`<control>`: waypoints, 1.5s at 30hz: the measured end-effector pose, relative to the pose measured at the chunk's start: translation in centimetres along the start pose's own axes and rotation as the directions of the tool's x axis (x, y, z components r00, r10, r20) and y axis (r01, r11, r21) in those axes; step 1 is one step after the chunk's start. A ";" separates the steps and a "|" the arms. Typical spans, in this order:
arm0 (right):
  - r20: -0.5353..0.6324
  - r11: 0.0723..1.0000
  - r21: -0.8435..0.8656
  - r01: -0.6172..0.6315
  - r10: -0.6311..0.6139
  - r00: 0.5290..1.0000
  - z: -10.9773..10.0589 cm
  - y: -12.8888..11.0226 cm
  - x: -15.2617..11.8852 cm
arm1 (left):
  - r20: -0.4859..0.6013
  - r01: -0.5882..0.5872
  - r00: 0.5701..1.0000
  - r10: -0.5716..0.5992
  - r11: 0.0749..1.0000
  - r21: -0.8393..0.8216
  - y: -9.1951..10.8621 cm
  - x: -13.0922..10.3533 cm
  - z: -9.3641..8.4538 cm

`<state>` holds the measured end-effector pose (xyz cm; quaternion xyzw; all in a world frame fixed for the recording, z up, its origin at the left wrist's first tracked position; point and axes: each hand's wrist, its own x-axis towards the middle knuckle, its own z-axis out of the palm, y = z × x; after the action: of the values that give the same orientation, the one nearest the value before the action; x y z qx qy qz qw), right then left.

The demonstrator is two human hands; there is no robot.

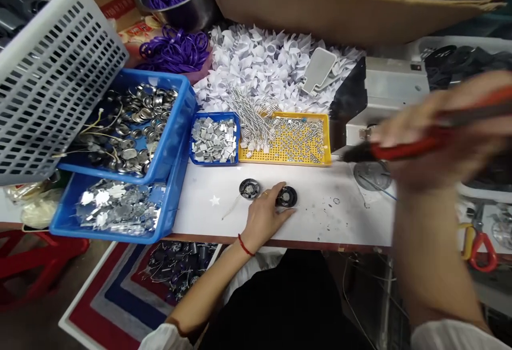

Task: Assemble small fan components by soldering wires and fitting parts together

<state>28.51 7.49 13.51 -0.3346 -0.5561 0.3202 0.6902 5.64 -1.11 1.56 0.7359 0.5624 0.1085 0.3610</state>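
Note:
My left hand (264,214) rests on the white worktop with thumb and fingers closed around a small round black housing (288,197). Just left of it lies a second round black housing (250,189), a thin wire trailing from it onto the table. Raised at the right, my right hand (432,131) is smeared by motion. Its fingers wrap round a red-and-black hand tool (408,150), whose dark tip points left; blur hides its exact kind. Beyond the housings stands a yellow tray (328,144) with small metal screws and bundled white wires.
A small blue tray (214,164) holds metal plates. Larger blue bins (170,208) with metal parts and a white basket (96,35) crowd the left. White pieces (264,67) are heaped behind. A grey machine (394,86) and red-handled scissors (482,251) are at right.

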 end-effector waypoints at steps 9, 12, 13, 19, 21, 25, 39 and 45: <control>-0.116 0.999 -0.034 0.040 -0.044 0.992 7.9 5.9 -0.1 | -0.155 -0.052 0.984 0.085 0.977 0.206 1.0 4.9 -6.6; -0.130 0.997 -0.062 0.037 -0.045 0.991 7.7 6.1 0.0 | -0.116 -0.074 0.988 0.103 0.971 0.228 0.6 10.7 -6.8; -0.133 0.997 -0.067 0.039 -0.048 0.990 7.6 6.2 0.0 | -0.087 -0.081 0.991 0.104 0.968 0.237 0.6 12.0 -6.5; -0.180 0.996 -0.017 0.090 -0.092 0.979 5.9 5.4 -0.3 | -0.009 -0.108 0.994 0.113 0.970 0.220 0.5 13.1 -5.9; -0.178 0.996 -0.022 0.085 -0.087 0.980 5.1 4.7 -0.5 | -0.015 -0.150 0.988 0.155 0.973 0.178 0.4 12.6 -6.2; -0.184 0.997 -0.015 0.075 -0.076 0.980 3.8 3.6 -1.1 | 0.084 -0.256 0.966 0.244 0.945 0.205 0.3 12.6 -6.6; -0.232 0.998 0.002 0.059 -0.057 0.971 1.9 1.8 -1.8 | -0.001 -0.231 0.972 0.236 0.952 0.201 0.0 14.5 -7.8; -0.254 0.998 -0.008 0.056 -0.056 0.965 1.5 1.5 -2.1 | 0.275 -0.376 0.915 0.294 0.869 0.321 0.3 14.8 -8.6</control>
<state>26.53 6.86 11.35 -0.3573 -0.4722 0.2548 0.7644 6.12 15.82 4.29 0.8843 0.3926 -0.0184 0.2520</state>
